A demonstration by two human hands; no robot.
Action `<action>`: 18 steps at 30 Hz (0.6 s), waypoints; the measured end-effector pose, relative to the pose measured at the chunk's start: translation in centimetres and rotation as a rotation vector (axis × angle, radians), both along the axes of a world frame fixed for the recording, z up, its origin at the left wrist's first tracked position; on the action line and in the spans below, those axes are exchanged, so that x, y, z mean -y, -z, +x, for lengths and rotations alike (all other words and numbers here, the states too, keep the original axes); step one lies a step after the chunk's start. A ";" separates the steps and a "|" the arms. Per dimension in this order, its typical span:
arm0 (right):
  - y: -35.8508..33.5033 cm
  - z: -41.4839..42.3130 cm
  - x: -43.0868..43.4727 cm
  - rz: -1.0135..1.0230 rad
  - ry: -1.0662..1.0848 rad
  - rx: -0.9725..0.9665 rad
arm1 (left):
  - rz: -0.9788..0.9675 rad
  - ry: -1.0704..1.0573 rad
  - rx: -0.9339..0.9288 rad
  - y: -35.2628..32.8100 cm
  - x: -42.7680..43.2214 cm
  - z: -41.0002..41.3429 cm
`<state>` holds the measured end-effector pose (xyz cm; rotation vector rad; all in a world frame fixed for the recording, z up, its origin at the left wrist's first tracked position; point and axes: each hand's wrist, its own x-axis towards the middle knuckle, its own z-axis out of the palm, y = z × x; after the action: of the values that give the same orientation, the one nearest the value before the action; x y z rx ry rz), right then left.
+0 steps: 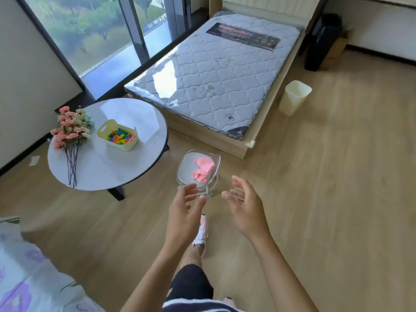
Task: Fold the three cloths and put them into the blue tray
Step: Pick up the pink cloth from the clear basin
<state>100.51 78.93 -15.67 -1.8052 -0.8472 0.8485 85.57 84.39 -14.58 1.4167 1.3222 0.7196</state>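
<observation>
A crumpled pink cloth [203, 168] lies on the seat of a small clear plastic chair [188, 168] standing on the wooden floor. My left hand [184, 213] is held out just short of the chair's front edge, fingers apart and holding nothing. My right hand [244, 207] hovers to the right of the chair, also spread and holding nothing. Neither hand touches the cloth. I see only this one cloth, and no blue tray is in view.
A round white table [144, 122] at the left carries a cream basket [117, 135] of coloured pieces and a bunch of pink flowers [69, 131]. A wrapped mattress [213, 73] lies beyond. A cream bin [293, 97] stands at the right. Floral fabric [20, 278] fills the lower left.
</observation>
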 end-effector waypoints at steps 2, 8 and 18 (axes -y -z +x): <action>1.0 1.5 -4.0 -0.030 0.010 -0.005 | -0.027 0.017 -0.039 2.0 -4.8 1.5; 4.4 5.6 -14.3 -0.140 0.096 -0.016 | -0.073 0.150 -0.157 7.0 -17.9 6.0; 19.5 12.2 -27.5 -0.238 0.129 -0.034 | -0.170 0.350 -0.417 26.0 -30.2 13.2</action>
<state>112.75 106.46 -35.18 -2.0223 -0.6206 0.9236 98.82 114.58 -40.58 1.6556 1.3576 0.0767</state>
